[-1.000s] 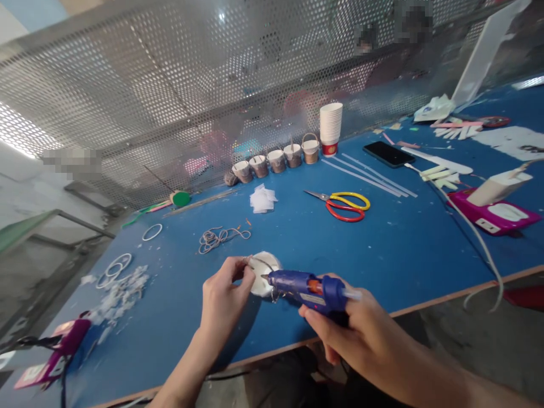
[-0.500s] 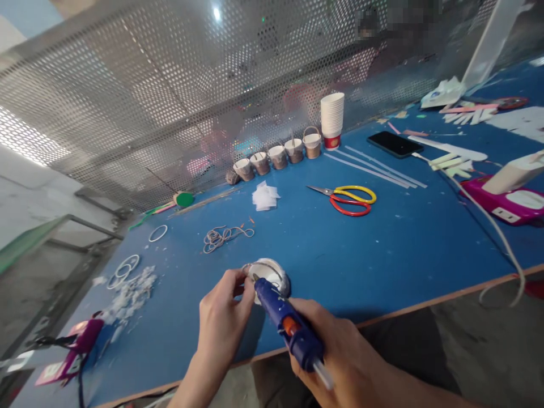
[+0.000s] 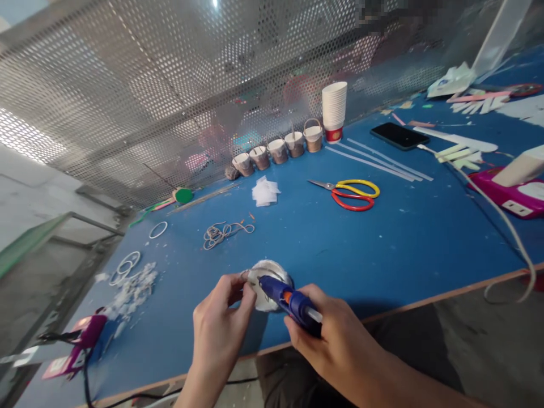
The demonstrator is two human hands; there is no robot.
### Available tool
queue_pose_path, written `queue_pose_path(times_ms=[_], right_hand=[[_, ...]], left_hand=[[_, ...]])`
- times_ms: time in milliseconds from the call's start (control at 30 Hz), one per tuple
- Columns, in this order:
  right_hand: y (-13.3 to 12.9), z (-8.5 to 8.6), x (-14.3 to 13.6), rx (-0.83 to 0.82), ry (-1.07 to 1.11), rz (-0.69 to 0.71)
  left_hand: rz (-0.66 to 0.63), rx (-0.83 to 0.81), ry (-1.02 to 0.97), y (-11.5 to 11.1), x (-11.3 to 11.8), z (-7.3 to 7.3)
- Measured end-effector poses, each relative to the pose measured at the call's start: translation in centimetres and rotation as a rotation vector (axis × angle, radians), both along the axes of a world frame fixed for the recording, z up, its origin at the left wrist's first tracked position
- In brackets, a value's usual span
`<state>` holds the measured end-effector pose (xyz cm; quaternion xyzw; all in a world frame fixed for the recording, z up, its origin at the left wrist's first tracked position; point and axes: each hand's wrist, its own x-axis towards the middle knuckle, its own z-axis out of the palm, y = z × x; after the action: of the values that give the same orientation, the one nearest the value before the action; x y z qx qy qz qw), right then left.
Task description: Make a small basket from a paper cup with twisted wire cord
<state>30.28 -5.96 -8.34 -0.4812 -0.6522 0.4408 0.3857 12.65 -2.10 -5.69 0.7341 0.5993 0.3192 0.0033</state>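
Observation:
In my right hand (image 3: 329, 326) is a blue hot glue gun (image 3: 278, 290), its clear glue stick poking out of the rear and an orange part on its body. The gun's nozzle points into a small white paper cup (image 3: 264, 303), over the side nearest my left fingers. Thumb and forefinger of my left hand (image 3: 223, 317) pinch the cup's left edge. A thin brownish strand runs along the rim there; whether my fingers hold its end I cannot tell. Tangled brown cord (image 3: 223, 233) lies beyond, near a stack of white squares (image 3: 266, 191).
Scissors (image 3: 348, 192), clear glue sticks (image 3: 376, 161) and a phone (image 3: 399, 136) lie to the right. Small wrapped cups (image 3: 278, 152) and stacked paper cups (image 3: 334, 110) line the perforated metal screen. White rings (image 3: 127, 265), scraps (image 3: 136, 292) and a purple power strip (image 3: 87, 334) are left.
The glue gun has turned to a flatter angle, and its nozzle has shifted slightly right, further over the cup. My left hand keeps its pinch. The whole view has shifted slightly.

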Motion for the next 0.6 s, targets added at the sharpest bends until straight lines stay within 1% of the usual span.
queue_pose_path(times_ms=[133, 267, 467, 600], right_hand=[[-0.2, -0.2, 0.0, -0.040, 0.009, 0.009], [-0.3, -0.4, -0.2, -0.019, 0.062, 0.017], [-0.6, -0.2, -0.6, -0.031, 0.102, 0.033], [-0.7, -0.4, -0.7, -0.035, 0.131, 0.065]], left_hand=[[0.017, 0.042, 0.010, -0.5, -0.1, -0.3], [0.029, 0.089, 0.041, -0.9, -0.2, -0.7], [0.036, 0.098, 0.053, -1.3, -0.5, -1.2], [0.033, 0.104, 0.045, -1.4, -0.6, -1.2]])
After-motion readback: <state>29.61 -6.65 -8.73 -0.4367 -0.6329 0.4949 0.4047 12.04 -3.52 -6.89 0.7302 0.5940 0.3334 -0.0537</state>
